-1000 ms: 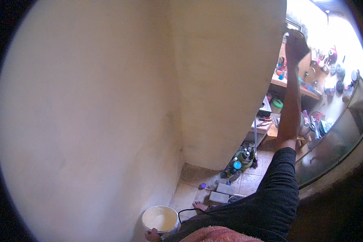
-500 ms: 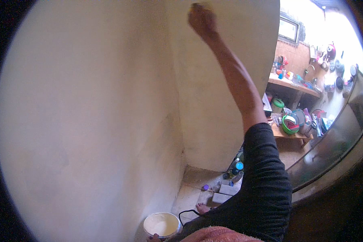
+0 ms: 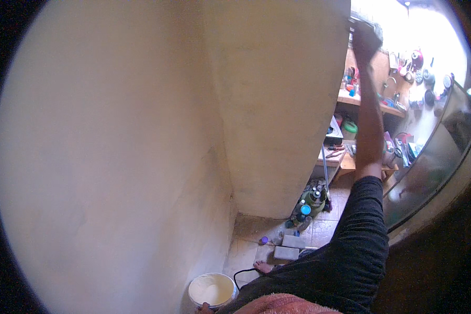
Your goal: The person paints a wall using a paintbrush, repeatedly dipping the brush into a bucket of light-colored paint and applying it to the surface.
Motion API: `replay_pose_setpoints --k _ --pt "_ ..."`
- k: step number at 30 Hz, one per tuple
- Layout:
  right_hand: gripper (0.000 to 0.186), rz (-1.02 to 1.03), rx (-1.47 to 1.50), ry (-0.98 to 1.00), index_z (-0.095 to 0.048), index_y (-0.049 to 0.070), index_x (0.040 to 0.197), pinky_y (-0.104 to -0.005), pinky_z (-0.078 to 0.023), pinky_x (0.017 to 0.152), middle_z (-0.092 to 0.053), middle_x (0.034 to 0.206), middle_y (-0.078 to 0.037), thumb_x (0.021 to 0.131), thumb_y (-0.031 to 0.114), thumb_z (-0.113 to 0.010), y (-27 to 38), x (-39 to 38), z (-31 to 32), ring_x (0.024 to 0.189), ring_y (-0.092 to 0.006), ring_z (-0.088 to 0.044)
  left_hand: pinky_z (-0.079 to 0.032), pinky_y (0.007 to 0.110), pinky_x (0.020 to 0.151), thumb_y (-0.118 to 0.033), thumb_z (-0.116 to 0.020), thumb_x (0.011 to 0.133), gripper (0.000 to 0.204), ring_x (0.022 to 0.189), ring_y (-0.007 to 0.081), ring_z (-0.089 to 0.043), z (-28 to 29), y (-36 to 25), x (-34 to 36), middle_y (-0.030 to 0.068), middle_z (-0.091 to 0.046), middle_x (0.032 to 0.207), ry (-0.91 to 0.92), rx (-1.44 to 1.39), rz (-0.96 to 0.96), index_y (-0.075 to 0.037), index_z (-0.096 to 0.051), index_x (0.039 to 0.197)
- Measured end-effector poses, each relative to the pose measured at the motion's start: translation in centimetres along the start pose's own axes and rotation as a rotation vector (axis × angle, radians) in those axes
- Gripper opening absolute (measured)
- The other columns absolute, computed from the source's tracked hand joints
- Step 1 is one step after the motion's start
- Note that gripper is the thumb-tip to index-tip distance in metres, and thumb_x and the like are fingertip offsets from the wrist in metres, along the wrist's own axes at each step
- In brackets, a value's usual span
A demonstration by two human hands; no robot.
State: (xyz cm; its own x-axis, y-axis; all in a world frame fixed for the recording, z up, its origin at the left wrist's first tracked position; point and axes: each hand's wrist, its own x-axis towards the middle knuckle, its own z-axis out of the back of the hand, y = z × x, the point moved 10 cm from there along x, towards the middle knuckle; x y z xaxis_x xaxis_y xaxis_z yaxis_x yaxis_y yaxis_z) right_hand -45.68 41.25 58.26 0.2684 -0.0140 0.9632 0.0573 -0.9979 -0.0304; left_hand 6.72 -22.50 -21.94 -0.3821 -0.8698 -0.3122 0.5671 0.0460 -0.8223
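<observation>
My right hand (image 3: 365,39) is raised high at the wall's right edge, fingers closed round something blurred that I cannot make out, with the forearm stretched across the doorway view. Beside it is the cream plastered wall (image 3: 267,104), which meets a second wall (image 3: 104,146) in a corner. Low at the bottom, my left hand (image 3: 204,307) grips the rim of a white bucket (image 3: 212,287) with cream-coloured contents.
Bottles and containers (image 3: 311,204), grey blocks (image 3: 293,241) and a purple lid (image 3: 264,240) lie on the tiled floor near my bare foot (image 3: 262,266). Beyond are a cluttered kitchen counter (image 3: 369,103), hanging pans (image 3: 429,97) and, at right, a frosted panel (image 3: 434,162).
My right arm swung left over the corner wall half a second ago and is now back right at the wall's edge. My left hand stays at the bucket.
</observation>
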Motion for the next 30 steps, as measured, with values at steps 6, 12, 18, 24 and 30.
replay_pose_setpoints --k 6,12,18,24,30 --pt "0.011 -0.023 -0.256 0.115 -0.062 0.014 0.084 -0.0302 -0.050 0.051 -0.063 0.077 -0.004 0.082 0.024 -0.058 2.8 0.2 -0.9 0.059 -0.0204 -0.063 -0.047 0.036 0.064 -0.016 -0.061 0.071 0.029 0.071 0.0239 -0.054 0.2 0.1 -0.8 0.0142 -0.060 0.084 -0.039 -0.049 0.021 0.004 -0.053 0.090" --pt "0.014 0.184 -0.096 0.072 -0.058 0.011 0.089 -0.0416 -0.052 0.062 -0.057 0.072 -0.009 0.080 0.021 -0.056 20.2 -1.4 -11.5 0.061 -0.0314 -0.060 -0.047 0.036 0.066 -0.013 -0.060 0.069 0.030 0.074 0.0243 -0.055 -0.1 -1.2 -1.7 0.0148 -0.060 0.087 -0.056 -0.078 0.041 0.005 -0.053 0.092" --pt "0.025 -0.121 0.636 0.254 -0.061 0.010 0.097 -0.0453 -0.052 0.066 -0.066 0.087 -0.016 0.080 0.027 -0.057 35.6 -0.3 -10.4 0.075 -0.0353 -0.064 -0.047 0.036 0.069 -0.010 -0.059 0.068 0.031 0.078 0.0246 -0.056 1.6 -1.2 -2.8 0.0154 -0.060 0.090 -0.135 -0.102 0.071 0.006 -0.053 0.095" --pt "0.025 -0.332 0.706 0.054 -0.063 0.006 0.076 -0.0404 -0.044 0.051 -0.060 0.062 -0.014 0.086 0.028 -0.057 31.7 -1.2 -11.6 0.056 -0.0303 -0.059 -0.048 0.036 0.071 -0.006 -0.059 0.067 0.033 0.081 0.0250 -0.056 2.3 -1.7 -3.3 0.0160 -0.060 0.092 -0.150 -0.096 0.074 0.007 -0.053 0.097" --pt "0.024 -0.047 -0.027 0.093 -0.067 0.011 0.093 -0.0389 -0.051 0.068 -0.067 0.084 -0.010 0.083 0.031 -0.056 8.8 -3.0 -10.8 0.074 -0.0262 -0.064 -0.048 0.036 0.074 -0.003 -0.058 0.066 0.036 0.085 0.0254 -0.057 2.5 -2.1 -3.9 0.0166 -0.059 0.095 -0.151 -0.142 0.068 0.007 -0.052 0.100"
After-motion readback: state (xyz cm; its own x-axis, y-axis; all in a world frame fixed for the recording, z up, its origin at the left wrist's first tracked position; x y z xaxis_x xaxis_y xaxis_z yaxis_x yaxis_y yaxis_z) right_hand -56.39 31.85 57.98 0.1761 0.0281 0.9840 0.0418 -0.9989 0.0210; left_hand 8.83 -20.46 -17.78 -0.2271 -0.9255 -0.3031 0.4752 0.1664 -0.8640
